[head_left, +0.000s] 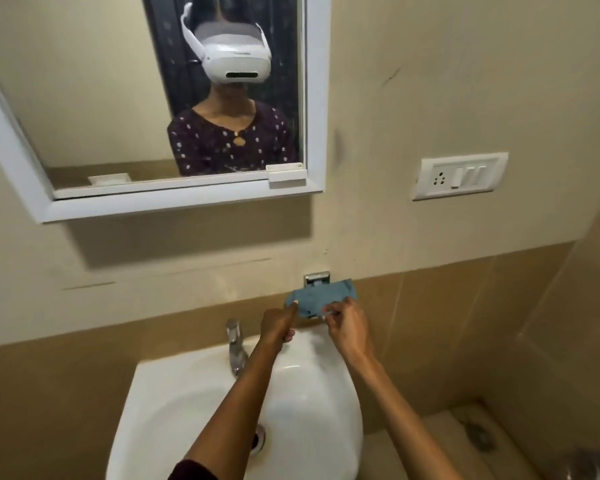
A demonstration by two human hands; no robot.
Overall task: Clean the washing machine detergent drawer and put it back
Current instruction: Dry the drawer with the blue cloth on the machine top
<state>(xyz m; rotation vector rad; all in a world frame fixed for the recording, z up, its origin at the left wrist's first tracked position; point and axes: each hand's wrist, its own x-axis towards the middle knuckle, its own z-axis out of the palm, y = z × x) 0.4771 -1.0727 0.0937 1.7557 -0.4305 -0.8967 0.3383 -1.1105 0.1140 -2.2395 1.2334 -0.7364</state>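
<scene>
A blue-grey cloth point(321, 298) lies draped over a small metal holder point(316, 278) fixed to the wall above the white washbasin point(174, 393). My left hand point(278, 325) pinches the cloth's left end with thumb and fingertips. At the cloth's lower right edge, my right hand point(346, 325) pinches it with curled fingers. Both arms reach over the basin. No detergent drawer is in view.
A chrome tap point(235, 344) stands at the back of the basin, left of my hands. A white-framed mirror point(317, 98) hangs above, showing a person with a white headset. A switch and socket plate point(459, 175) sits on the right wall. A floor drain point(478, 433) lies lower right.
</scene>
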